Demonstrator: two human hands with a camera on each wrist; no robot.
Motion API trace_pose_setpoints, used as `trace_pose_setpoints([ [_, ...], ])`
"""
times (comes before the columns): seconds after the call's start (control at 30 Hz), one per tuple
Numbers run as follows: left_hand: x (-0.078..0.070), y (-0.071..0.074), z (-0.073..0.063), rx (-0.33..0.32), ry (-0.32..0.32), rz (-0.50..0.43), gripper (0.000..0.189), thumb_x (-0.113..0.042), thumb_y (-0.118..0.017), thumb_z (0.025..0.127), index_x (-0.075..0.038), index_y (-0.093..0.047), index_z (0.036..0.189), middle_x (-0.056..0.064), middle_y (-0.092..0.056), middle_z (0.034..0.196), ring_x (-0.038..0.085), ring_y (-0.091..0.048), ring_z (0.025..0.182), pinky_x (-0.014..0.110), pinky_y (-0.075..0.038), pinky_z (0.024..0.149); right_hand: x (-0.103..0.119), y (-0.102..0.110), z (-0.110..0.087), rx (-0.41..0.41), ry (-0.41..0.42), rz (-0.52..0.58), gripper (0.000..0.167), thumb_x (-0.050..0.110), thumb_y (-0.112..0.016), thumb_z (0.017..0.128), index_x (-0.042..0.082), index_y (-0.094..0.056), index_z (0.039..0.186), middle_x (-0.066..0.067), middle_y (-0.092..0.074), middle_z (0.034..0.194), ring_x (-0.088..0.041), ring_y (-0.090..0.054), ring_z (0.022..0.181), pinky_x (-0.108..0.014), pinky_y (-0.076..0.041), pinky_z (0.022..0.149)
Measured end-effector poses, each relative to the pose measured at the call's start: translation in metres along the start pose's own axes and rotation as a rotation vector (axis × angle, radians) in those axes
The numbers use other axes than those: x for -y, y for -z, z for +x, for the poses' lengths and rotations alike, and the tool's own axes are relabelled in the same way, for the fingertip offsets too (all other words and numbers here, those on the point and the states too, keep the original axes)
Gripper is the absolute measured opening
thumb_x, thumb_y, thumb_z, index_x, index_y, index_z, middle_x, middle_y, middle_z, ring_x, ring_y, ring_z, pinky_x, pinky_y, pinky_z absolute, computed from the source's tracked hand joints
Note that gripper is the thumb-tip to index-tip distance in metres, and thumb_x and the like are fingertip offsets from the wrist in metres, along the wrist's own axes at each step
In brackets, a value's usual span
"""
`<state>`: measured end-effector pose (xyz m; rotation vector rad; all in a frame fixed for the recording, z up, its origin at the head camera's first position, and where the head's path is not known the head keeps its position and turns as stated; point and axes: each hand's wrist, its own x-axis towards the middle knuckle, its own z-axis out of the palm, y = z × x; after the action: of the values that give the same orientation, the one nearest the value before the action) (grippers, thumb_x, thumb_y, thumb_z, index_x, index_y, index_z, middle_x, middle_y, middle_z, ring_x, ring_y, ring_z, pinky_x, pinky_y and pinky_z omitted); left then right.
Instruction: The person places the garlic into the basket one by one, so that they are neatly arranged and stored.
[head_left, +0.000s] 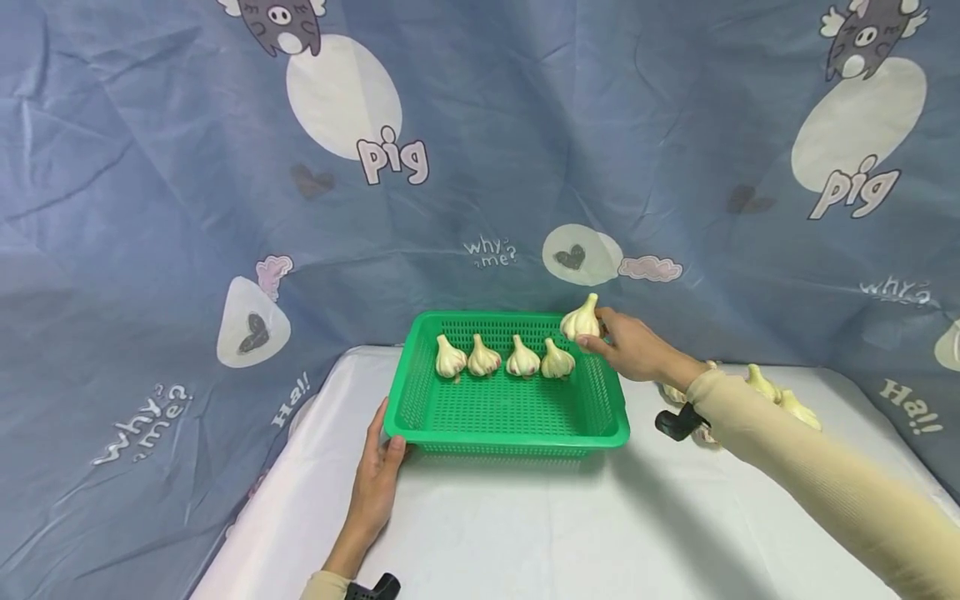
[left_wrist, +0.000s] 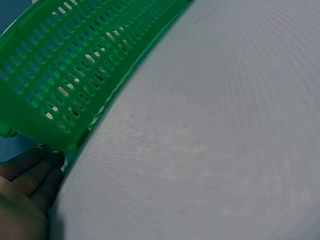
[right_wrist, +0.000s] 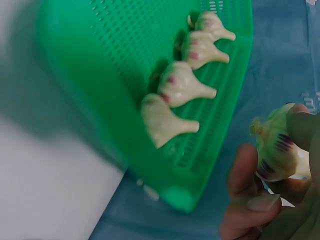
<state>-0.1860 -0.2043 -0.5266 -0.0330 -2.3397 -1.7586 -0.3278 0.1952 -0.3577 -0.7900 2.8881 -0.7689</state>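
In the head view, my right hand [head_left: 626, 342] holds a garlic bulb [head_left: 581, 322], stem up, over the back right corner of a green plastic basket [head_left: 510, 437]. The right wrist view shows thumb and fingers round this bulb [right_wrist: 278, 145], its purple-streaked side turned to the camera. My left hand [head_left: 377, 483] grips the basket's front left corner, thumb at the front wall and fingers along the left side. Several garlic bulbs [head_left: 522, 358] stand in a row inside the basket toward its back wall, stems pointing up.
More garlic bulbs [head_left: 799, 409] lie on the white tablecloth [head_left: 495, 533] at the right, partly hidden behind my right sleeve [head_left: 810, 467]. A blue printed curtain [head_left: 480, 167] hangs close behind the basket and along both sides of the table.
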Motion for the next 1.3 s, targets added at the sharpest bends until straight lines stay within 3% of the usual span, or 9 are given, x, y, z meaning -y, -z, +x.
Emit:
trace_pose_setpoints([
  [0.13,0.002,-0.002,-0.002,-0.004,0.011,-0.003,0.061,-0.028,-0.043,0.116,-0.036,-0.017,0.171,0.004,-0.029,0.175,0.033,-0.031,0.16,0.068,-0.016,0.129,0.005,-0.01,0.014,0.035,-0.004,0.004,0.063,0.033,-0.054,0.113,-0.015,-0.04,0.151,-0.022,-0.068,0.115,-0.029,-0.068,0.096,-0.046,-0.056,0.082],
  [0.27,0.001,-0.002,-0.002,-0.004,0.01,-0.006,0.061,-0.028,-0.043,0.116,-0.04,-0.017,0.17,0.004,-0.026,0.176,0.034,-0.028,0.161,0.068,-0.016,0.129,0.007,-0.016,0.024,0.068,-0.004,0.007,0.065,0.036,-0.053,0.113,-0.013,-0.038,0.153,-0.022,-0.069,0.117,-0.026,-0.068,0.095,-0.045,-0.056,0.083],
  [0.47,0.001,-0.002,-0.001,-0.004,0.014,-0.008,0.062,-0.029,-0.043,0.116,-0.031,-0.016,0.172,0.001,-0.02,0.178,0.034,-0.022,0.164,0.069,-0.014,0.129,0.011,-0.029,0.035,0.11,-0.006,0.038,0.066,0.039,-0.055,0.113,-0.009,-0.038,0.156,-0.02,-0.068,0.12,-0.025,-0.068,0.095,-0.044,-0.056,0.081],
  [0.7,0.002,-0.001,-0.002,-0.003,0.021,0.004,0.061,-0.029,-0.043,0.116,-0.039,-0.017,0.171,0.004,-0.023,0.177,0.038,-0.031,0.16,0.071,-0.018,0.127,0.021,-0.052,0.046,0.144,0.046,0.025,0.068,0.044,-0.056,0.111,-0.006,-0.043,0.155,-0.018,-0.07,0.125,-0.029,-0.07,0.109,-0.047,-0.058,0.09],
  [1.03,0.001,-0.001,0.0,-0.01,-0.013,0.011,0.062,-0.025,-0.043,0.116,-0.037,-0.017,0.171,0.005,-0.023,0.177,0.036,-0.035,0.158,0.063,-0.025,0.127,0.044,-0.078,0.069,0.186,0.099,0.058,0.068,0.047,-0.062,0.108,0.0,-0.047,0.154,-0.015,-0.07,0.126,-0.02,-0.07,0.096,-0.042,-0.059,0.084],
  [1.3,0.0,0.001,0.001,-0.003,0.003,0.003,0.061,-0.028,-0.043,0.116,-0.041,-0.017,0.17,0.003,-0.025,0.177,0.034,-0.034,0.159,0.063,-0.023,0.129,0.054,-0.1,0.086,0.214,0.124,0.081,0.072,0.049,-0.068,0.104,0.004,-0.047,0.156,-0.015,-0.069,0.134,-0.028,-0.071,0.115,-0.045,-0.059,0.094],
])
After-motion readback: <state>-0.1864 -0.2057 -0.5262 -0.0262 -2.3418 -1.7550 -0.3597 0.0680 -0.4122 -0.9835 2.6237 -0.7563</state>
